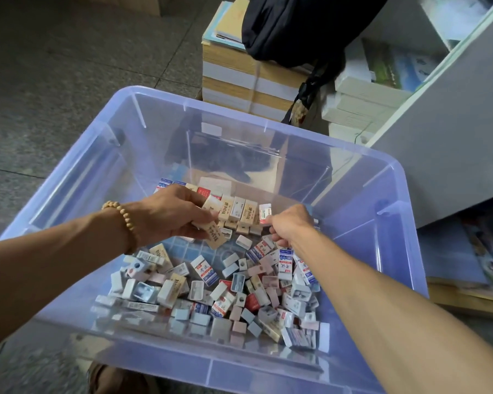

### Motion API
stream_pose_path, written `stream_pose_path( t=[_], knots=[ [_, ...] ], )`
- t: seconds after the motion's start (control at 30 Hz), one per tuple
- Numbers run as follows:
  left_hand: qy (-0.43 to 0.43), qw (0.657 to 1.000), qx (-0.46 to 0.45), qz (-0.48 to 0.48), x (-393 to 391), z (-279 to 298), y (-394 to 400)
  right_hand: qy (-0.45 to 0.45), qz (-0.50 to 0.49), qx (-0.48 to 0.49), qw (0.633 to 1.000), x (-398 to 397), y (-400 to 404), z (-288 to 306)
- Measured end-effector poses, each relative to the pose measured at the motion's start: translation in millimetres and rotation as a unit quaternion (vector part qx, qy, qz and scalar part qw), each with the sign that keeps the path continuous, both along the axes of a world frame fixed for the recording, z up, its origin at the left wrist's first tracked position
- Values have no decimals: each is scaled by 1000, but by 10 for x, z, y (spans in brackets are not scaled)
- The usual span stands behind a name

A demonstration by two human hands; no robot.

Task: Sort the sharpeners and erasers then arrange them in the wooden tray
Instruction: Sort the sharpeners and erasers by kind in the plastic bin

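A big clear bluish plastic bin (353,177) holds a loose heap of wrapped erasers and small pastel sharpeners (225,294) on its floor. Along the far side stands a neat row of beige-wrapped erasers (241,207). My left hand (168,213), with a bead bracelet at the wrist, grips several beige erasers (214,234) just in front of that row. My right hand (289,226) reaches in beside the row's right end with its fingers curled down; what they hold is hidden. No wooden tray shows in this view.
Stacks of bundled books (239,81) stand behind the bin, with a black bag (291,27) on top. More paper stacks (362,103) and a grey shelf unit (444,137) are at the right. Grey stone floor (54,81) lies to the left.
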State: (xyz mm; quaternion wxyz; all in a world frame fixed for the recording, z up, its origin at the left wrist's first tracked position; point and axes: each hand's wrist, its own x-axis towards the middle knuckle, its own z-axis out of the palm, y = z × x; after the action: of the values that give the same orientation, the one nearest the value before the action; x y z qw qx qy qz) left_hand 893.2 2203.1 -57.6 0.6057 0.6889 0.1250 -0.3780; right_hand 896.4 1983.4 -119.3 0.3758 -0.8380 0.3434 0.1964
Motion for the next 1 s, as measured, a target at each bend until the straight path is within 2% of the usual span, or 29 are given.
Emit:
stream_pose_path(
  t=[0.27,0.37,0.4,0.47,0.53,0.57,0.67,0.8,1.0],
  knots=[
    [-15,999,2,-34,8,-57,-22,3,81,-79,994,58,43,-21],
    [-12,999,12,-27,7,-48,9,-61,81,-161,982,-16,109,152],
    [-15,1000,18,-20,6,-30,24,-92,88,-125,984,-59,165,219],
    [-24,999,29,6,13,16,54,-116,120,53,985,-152,321,355],
    [-34,999,35,25,9,64,92,-75,185,204,958,-232,483,482],
    [-38,998,35,28,-2,84,114,-57,209,247,944,-263,554,497],
    [-44,997,40,49,-84,128,189,-68,228,249,939,-329,760,505],
    [-54,986,79,139,-212,153,320,-99,183,260,943,-354,900,507],
    [-70,982,117,132,-305,278,407,-156,309,264,900,-393,969,532]
  ],
)
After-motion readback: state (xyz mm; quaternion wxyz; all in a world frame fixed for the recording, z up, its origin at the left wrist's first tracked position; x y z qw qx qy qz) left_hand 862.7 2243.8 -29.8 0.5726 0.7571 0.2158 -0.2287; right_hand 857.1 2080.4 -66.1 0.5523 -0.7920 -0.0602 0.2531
